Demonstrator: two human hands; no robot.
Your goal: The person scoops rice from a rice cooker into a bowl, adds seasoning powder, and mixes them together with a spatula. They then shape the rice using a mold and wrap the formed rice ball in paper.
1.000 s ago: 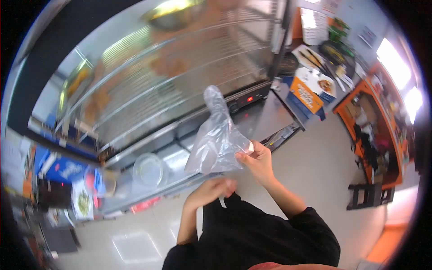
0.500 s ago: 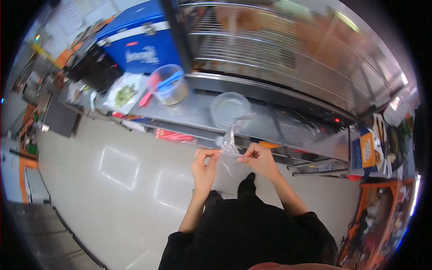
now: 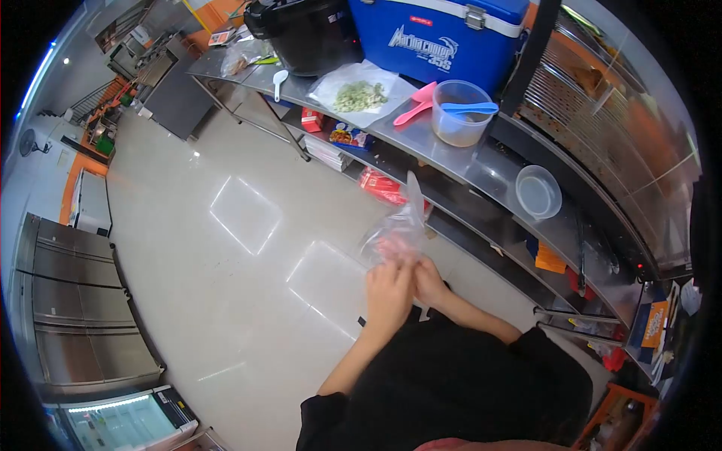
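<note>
A clear plastic bag (image 3: 400,224) rises from between my hands, its upper end pointing away from me over the floor. My left hand (image 3: 389,293) is closed, its fingers pinching the bag's lower edge. Right beside it, touching or nearly so, my right hand (image 3: 432,286) also closes on the bag, its fingertips partly hidden behind the left. The film is see-through, and reddish tones show through it near my fingers. I cannot make out whether its mouth is open.
Along the steel counter (image 3: 489,164) are a round clear container (image 3: 538,192), a tub (image 3: 456,134) with a blue spoon, a pink spoon (image 3: 416,107), chopped greens (image 3: 359,96) on white paper, a blue cooler (image 3: 440,41) and a black cooker (image 3: 308,37). A glass-fronted cabinet (image 3: 602,113) stands right.
My view has swung left along the counter. My hands, apart on the bag before, have come together, and the bag now stands up and spreads above them.
</note>
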